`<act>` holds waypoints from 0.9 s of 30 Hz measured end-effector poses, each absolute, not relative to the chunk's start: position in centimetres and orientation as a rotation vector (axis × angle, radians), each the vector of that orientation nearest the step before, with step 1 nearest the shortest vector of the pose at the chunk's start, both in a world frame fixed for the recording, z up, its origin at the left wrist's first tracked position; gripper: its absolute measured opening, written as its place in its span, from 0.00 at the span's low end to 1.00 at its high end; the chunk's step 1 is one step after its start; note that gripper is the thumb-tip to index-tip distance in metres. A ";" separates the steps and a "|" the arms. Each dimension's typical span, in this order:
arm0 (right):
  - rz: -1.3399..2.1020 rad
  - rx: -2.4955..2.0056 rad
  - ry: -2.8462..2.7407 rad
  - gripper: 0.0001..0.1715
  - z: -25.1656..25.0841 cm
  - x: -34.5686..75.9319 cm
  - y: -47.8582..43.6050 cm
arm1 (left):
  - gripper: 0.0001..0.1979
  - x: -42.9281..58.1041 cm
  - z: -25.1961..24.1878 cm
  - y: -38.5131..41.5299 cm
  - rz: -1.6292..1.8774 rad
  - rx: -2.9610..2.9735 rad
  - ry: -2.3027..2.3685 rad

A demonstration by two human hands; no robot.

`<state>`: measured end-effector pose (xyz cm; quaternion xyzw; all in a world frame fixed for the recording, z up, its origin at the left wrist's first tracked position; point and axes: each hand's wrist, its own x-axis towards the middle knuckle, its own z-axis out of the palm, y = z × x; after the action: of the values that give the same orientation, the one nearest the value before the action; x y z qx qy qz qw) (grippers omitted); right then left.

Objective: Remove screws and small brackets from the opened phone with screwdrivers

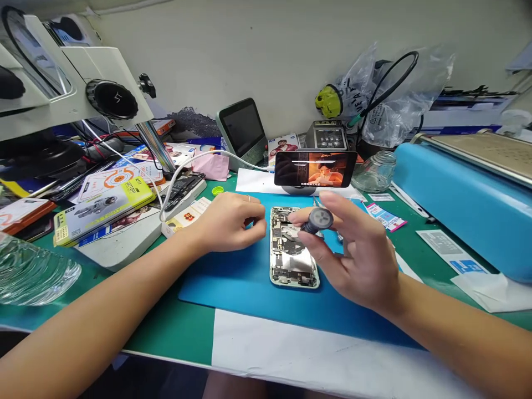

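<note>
An opened smartphone [291, 257], its circuit boards and inner parts exposed, lies on a blue work mat [245, 282]. My right hand [363, 255] is over the phone's right side, its thumb and fingers closed around a dark precision screwdriver [319, 219]. The round end of the handle faces me, and the driver's tip is hidden behind it. At the phone's left edge, my left hand [235, 221] rests on the mat with fingers curled in. Whether anything is between those fingertips cannot be seen.
Behind the mat, a propped phone [316, 169] plays a video, beside a glass jar [376, 170]. A microscope [103, 100] and piled boxes [106, 208] crowd the left. A blue machine [461, 205] stands at right. A white cable [178, 169] crosses the back left.
</note>
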<state>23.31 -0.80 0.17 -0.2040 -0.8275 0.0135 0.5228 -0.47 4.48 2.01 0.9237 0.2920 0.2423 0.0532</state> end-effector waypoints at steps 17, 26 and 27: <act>0.317 -0.549 -1.817 0.22 2.0 22.6 -1.3 | 0.14 0.0 1.9 3.7 0.685 2.666 0.692; 0.321 -0.512 -1.923 0.34 0.1 23.6 -1.6 | 0.16 0.0 2.0 3.4 0.503 2.701 0.642; 0.287 -0.497 -1.984 0.35 0.2 23.6 -1.6 | 0.16 0.0 2.0 3.4 0.502 2.710 0.640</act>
<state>23.63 -1.64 0.15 -0.2065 -0.8250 0.1194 0.5124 -0.04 3.37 1.96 0.9461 0.2236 0.1754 0.1556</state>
